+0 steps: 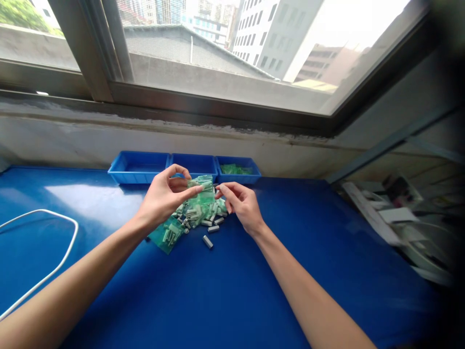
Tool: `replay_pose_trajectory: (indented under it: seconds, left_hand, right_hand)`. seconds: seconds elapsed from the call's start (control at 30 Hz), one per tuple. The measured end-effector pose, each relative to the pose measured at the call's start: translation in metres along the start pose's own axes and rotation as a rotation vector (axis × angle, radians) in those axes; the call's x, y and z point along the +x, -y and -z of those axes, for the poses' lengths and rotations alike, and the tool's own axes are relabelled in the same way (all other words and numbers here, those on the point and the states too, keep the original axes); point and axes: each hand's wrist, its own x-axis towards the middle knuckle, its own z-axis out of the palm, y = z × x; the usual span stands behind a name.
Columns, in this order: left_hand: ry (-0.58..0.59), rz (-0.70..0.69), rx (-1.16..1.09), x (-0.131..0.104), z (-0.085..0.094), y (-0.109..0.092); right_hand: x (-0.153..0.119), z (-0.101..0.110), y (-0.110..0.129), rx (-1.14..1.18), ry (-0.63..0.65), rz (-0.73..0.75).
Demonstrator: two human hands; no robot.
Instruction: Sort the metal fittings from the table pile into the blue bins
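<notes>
Pinched between the thumb and fingers of my left hand (pixel 167 191) is a green see-through plastic bag (pixel 206 190), raised over a pile of small parts. My right hand (pixel 240 202) is at the bag's right edge, its thumb and index finger pressed together; whatever is between them is too small to make out. Beneath both hands lie several small whitish metal cylinders (pixel 213 229), heaped and loose. One cylinder (pixel 208 242) lies apart, nearer to me. Left of the pile rests another green bag (pixel 167 234) with similar pieces in it.
Along the wall stand three blue bins: a left bin (pixel 140 175), a middle bin (pixel 194 162) and a right bin (pixel 239 178) with green bags (pixel 236 169) inside. A white cable (pixel 69 247) curves over the blue table (pixel 203 300) at left. Clutter (pixel 399 213) sits at far right.
</notes>
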Motion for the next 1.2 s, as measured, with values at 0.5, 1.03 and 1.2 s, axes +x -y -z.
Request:
replay_pose_trajectory:
  seconds: [0.5,1.03,1.2]
  left_hand:
    - [0.021,-0.048,-0.019,0.000,-0.001,0.001]
    - [0.253,-0.343,0.941,-0.007,-0.001,0.018]
    - [0.176,-0.418,0.729,-0.003,-0.001,0.012]
  right_hand:
    - [0.001,-0.001,0.002,0.094,-0.038,-0.052]
    - [0.015,0.030,-0.004,0.385,-0.268,-0.306]
    - [0.011,0.024,-0.003,0.340,-0.180,-0.296]
